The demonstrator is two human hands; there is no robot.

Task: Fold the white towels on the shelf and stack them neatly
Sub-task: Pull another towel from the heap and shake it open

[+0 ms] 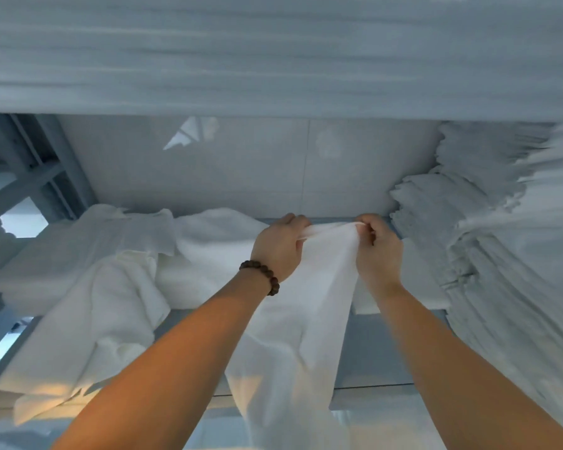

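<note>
A white towel (306,306) hangs down over the front edge of the shelf (368,352), held up by its top edge. My left hand (278,246), with a bead bracelet on the wrist, grips the top edge at the left. My right hand (379,251) pinches the same edge at the right, a short span away. Loose white towels (111,287) lie crumpled on the shelf to the left and spill over its edge. A tall stack of folded white towels (488,228) stands at the right.
Another shelf packed with folded white linen (273,53) runs overhead. A pale back wall (257,170) closes the shelf behind the hands. A metal shelf frame (36,170) stands at the far left.
</note>
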